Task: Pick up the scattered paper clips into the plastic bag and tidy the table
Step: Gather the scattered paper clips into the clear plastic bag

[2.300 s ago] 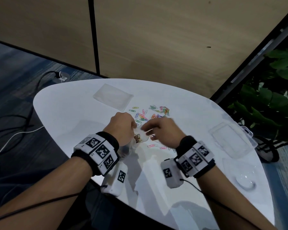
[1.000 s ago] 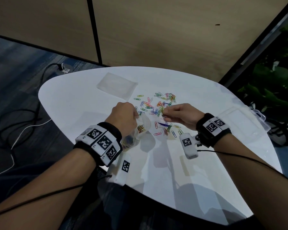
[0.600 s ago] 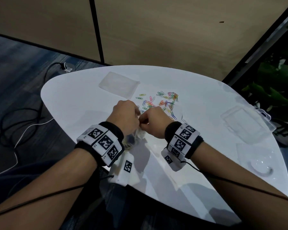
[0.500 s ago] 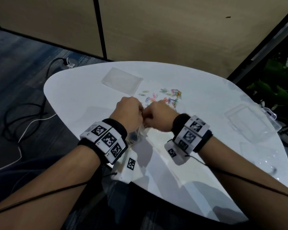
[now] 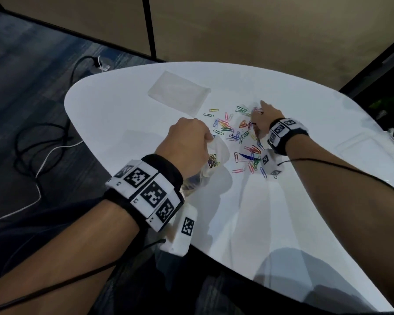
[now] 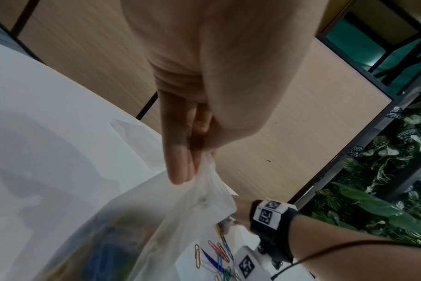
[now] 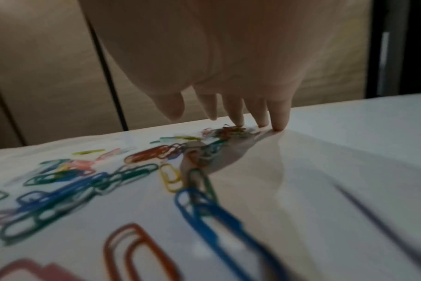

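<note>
At the near edge of the white rounded table [image 5: 123,114], the left hand [image 5: 184,144] pinches the rim of a clear plastic bag [image 5: 216,155] holding clips. Beyond it, the right hand [image 5: 263,122], fingers straight and holding nothing, presses fingertips [image 7: 279,121] onto the scattered coloured paper clips [image 5: 239,133].

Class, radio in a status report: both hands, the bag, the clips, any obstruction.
Left hand pinches plastic bag, some clips inside. Right hand open, fingertips on table among loose paper clips. Many still scattered. Nothing blocking.
</note>
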{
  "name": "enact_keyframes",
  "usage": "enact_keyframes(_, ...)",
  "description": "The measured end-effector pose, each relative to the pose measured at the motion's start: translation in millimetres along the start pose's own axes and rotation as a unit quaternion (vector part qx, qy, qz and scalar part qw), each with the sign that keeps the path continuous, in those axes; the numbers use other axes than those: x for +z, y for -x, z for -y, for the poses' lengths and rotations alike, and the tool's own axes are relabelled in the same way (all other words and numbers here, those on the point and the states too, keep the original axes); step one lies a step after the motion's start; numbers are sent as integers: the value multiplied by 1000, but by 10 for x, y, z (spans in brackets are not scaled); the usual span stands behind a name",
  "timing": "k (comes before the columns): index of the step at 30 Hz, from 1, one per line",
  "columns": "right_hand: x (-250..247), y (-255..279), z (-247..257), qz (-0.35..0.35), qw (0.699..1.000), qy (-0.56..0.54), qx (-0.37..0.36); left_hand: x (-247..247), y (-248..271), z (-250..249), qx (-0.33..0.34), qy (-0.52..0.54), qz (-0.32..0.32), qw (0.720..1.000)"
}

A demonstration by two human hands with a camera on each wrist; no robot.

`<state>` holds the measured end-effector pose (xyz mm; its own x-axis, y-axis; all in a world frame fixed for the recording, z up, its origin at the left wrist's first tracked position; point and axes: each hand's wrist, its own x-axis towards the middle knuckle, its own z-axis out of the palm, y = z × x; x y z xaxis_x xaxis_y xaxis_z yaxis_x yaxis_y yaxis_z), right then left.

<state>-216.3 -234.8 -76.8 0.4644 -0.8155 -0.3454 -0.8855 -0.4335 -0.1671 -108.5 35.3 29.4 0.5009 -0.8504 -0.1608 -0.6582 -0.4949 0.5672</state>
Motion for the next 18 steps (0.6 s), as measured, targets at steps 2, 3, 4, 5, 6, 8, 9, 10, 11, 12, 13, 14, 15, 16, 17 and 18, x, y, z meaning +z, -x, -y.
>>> enact_keyframes(2, 44, -60, 173, 9, 997, 60, -46, 0, -25, -2, -5, -1, 6, 1000)
enact_keyframes(3, 68, -67, 254, 13, 993, 89, -73, -1, -33, -7, -7, 1, 8, 1000)
enact_keyframes(4, 95, -72, 320, 18, 989, 112, -99, 6, -43, -18, -7, 2, 11, 1000)
enact_keyframes(5, 123, -50, 372, 13, 985, 127, -119, 5, -44, -28, -6, 2, 12, 1000)
enact_keyframes(6, 128, 6, 418, 1, 981, 139, -134, 12, -44, -41, -5, 2, 13, 1000)
enact_keyframes(8, 170, 74, 479, -36, 978, 141, -148, 10, -38, -46, -2, 1, 11, 1000)
enact_keyframes(9, 174, 115, 488, -46, 978, 143, -143, 9, -31, -53, -1, 2, 10, 1000)
enact_keyframes(10, 195, 131, 474, -54, 977, 150, -142, 10, -25, -49, -3, 3, 9, 1000)
enact_keyframes(11, 178, 156, 449, -55, 979, 144, -133, 8, -21, -57, -4, 6, 10, 1000)
enact_keyframes(12, 169, 158, 416, -52, 981, 134, -129, 11, -19, -53, -5, 10, 12, 1000)
enact_keyframes(13, 134, 177, 373, -46, 986, 110, -114, 14, -19, -57, -5, 13, 13, 1000)
enact_keyframes(14, 99, 185, 309, -44, 992, 74, -96, 17, -22, -67, -3, 12, 14, 1000)
enact_keyframes(15, 69, 206, 251, -45, 996, 26, -76, 19, -26, -68, -3, 10, 13, 1000)
enact_keyframes(16, 30, 223, 189, -54, 996, -24, -60, 20, -36, -75, -2, 8, 11, 1000)
enact_keyframes(17, -2, 266, 138, -58, 995, -74, -45, 29, -46, -75, -4, 5, 11, 1000)
enact_keyframes(18, -37, 317, 97, -64, 989, -127, -34, 38, -55, -71, -6, 3, 10, 1000)
